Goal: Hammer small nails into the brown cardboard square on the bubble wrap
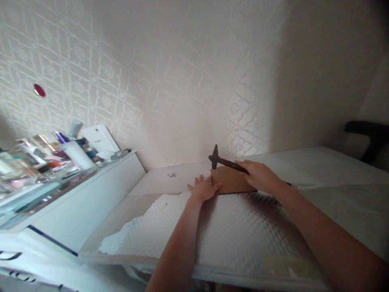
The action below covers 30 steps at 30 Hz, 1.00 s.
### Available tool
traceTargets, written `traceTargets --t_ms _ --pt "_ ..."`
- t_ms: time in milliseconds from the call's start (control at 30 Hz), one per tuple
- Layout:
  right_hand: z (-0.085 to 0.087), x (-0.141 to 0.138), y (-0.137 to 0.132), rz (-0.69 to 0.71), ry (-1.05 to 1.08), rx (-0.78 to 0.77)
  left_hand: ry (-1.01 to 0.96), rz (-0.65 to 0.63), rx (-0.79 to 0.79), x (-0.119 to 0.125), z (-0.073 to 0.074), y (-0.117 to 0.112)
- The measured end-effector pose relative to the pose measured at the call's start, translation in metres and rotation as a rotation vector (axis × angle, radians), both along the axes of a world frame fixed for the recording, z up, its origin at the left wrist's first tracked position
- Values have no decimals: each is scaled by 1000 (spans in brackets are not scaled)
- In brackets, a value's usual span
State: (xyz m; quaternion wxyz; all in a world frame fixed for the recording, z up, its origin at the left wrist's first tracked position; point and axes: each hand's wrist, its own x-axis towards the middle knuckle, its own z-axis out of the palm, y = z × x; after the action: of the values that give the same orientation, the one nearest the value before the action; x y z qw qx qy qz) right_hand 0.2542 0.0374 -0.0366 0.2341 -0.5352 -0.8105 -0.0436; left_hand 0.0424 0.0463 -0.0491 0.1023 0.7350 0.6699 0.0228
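Observation:
My right hand [261, 175] is wrapped round the handle of a dark hammer [215, 157]. The hammer's head is over the upper left corner of a brown board [235, 182]; whether it touches is hard to tell. Small light-coloured nails or marks [223, 172] run in a row near the board's far edge. My left hand [203, 190] rests at the board's left edge with fingers spread, the thumb on its near left corner. Beyond that hand, a small pile of nails [172, 175] lies on the white tabletop [158, 182].
A quilted silvery sheet [231, 235] with a torn left edge covers the table's near part. At left, a white cabinet [100, 198] carries crowded bottles and a white box [99, 138]. A patterned wall [188, 89] stands behind. A black armrest-like part [369, 132] shows at far right.

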Motion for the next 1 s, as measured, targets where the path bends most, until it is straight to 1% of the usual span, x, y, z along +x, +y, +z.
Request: traceTargets --t_ms 167,333,500,633,767,1000 --pt "-1 2 0 18 -26 -29 10 5 -3 0 -1 0" --pt "-1 3 1 -7 -5 -4 17 3 -6 0 -1 1" --pt "1 4 0 9 -13 -46 0 2 -1 0 0 0" --pt "2 4 0 -17 15 -21 9 4 -7 1 1 -2" --pt "0 5 2 5 1 -29 17 8 -12 1 3 -2" --pt "-2 5 3 -13 -16 4 -12 12 0 1 0 -1"
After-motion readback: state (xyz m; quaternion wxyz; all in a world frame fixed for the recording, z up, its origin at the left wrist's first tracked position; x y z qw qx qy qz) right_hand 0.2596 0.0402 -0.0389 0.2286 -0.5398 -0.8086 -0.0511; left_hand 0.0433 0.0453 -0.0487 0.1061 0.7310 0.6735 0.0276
